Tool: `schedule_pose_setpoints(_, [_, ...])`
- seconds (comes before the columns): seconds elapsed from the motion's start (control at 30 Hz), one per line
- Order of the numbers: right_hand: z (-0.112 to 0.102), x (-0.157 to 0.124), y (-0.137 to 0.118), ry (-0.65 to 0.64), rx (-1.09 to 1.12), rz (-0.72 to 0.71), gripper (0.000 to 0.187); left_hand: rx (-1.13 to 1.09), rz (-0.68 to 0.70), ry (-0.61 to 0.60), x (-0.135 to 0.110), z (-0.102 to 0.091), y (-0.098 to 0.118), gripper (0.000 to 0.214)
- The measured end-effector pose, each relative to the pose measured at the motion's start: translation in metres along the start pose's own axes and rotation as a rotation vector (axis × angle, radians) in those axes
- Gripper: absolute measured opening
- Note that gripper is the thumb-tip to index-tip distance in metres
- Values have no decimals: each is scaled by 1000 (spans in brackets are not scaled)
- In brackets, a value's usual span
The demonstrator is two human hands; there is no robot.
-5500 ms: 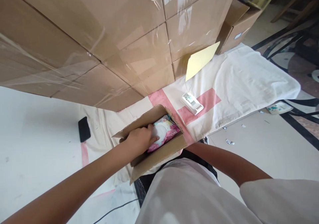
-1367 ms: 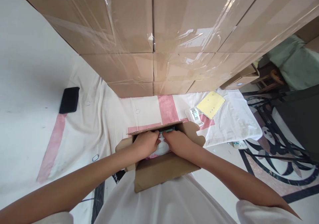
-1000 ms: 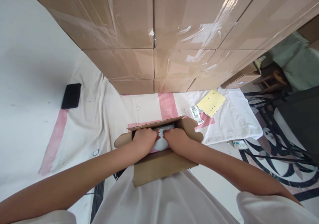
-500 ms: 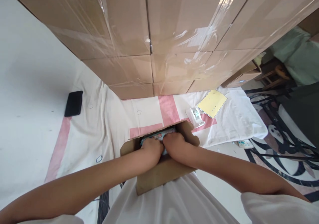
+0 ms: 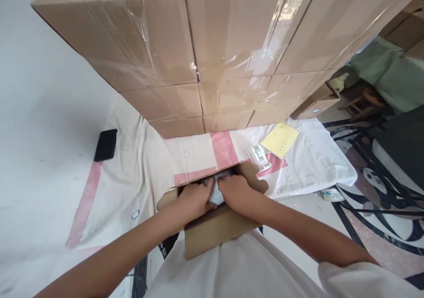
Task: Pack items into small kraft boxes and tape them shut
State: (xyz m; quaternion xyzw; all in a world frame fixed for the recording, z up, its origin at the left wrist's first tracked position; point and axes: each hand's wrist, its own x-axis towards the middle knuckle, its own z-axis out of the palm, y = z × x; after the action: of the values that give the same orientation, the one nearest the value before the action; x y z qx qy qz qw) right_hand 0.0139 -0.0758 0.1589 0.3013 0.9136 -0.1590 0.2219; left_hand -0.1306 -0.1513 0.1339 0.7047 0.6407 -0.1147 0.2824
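Observation:
An open cardboard box point(image 5: 218, 232) stands right in front of my body, its flaps folded outward. Both my hands reach down into it. Between them shows a light-blue plastic packet point(image 5: 216, 194), mostly covered by the hands and the box walls. My left hand point(image 5: 196, 197) is closed at the packet's left side, thumb toward the middle. On the other side my right hand point(image 5: 233, 189) is curled closed, its knuckles up and its fingertips at the packet. The fingertips of both hands are partly hidden.
A tall stack of taped cartons point(image 5: 228, 94) rises just beyond the box. On the cloth point(image 5: 195, 154) lie a yellow sheet point(image 5: 280, 139), a white printed packet point(image 5: 259, 158) and a black phone-like object point(image 5: 106, 145). A small open carton point(image 5: 316, 101) stands right of the stack.
My left hand has shifted slightly left, opening a gap between the hands that shows more plain light blue. The printed part is now covered. The camera view has tilted up a little.

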Motion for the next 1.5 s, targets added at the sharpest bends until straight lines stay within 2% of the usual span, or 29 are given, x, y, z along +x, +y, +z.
schedule_pose_setpoints(0.07, [-1, -24, 6, 129, 64, -29, 16, 0, -42, 35, -5, 2, 3, 70])
schedule_pose_setpoints(0.1, [0, -36, 10, 260, 142, -54, 19, -4, -58, 44, -7, 2, 4, 66])
schedule_pose_setpoints(0.17, [7, -58, 20, 627, 348, -98, 23, -19, -69, 46, -8, 2, 4, 58])
schedule_pose_setpoints(0.23, [18, -74, 32, 951, 525, -41, 21, -48, -47, 34, -7, 0, 4, 52])
schedule_pose_setpoints(0.3, [28, -84, 44, 1105, 638, 102, 19, -77, -53, 37, -5, -1, 5, 47])
schedule_pose_setpoints(0.37, [36, -87, 53, 1110, 726, 221, 19, -92, -89, 48, -3, -2, 7, 47])
schedule_pose_setpoints(0.43, [40, -87, 59, 1065, 802, 258, 20, -99, -120, 55, -1, -2, 10, 49])
schedule_pose_setpoints(0.57, [40, -79, 61, 995, 901, 229, 23, -155, -135, 47, 0, -4, 9, 50])
schedule_pose_setpoints(0.83, [35, -57, 55, 877, 1081, 112, 29, -317, -127, 73, -1, -6, 6, 34])
schedule_pose_setpoints(0.97, [35, -53, 52, 851, 1119, 137, 29, -337, -102, 104, -7, -5, 6, 31])
schedule_pose_setpoints(1.2, [34, -58, 46, 848, 1152, 154, 31, -308, -80, 128, -17, 2, 12, 31])
schedule_pose_setpoints(1.33, [37, -56, 46, 839, 1186, 145, 35, -273, -40, 153, -23, -1, 13, 30])
schedule_pose_setpoints(1.5, [45, -56, 41, 841, 1307, 126, 48, -66, 56, 120, -25, -9, 10, 28])
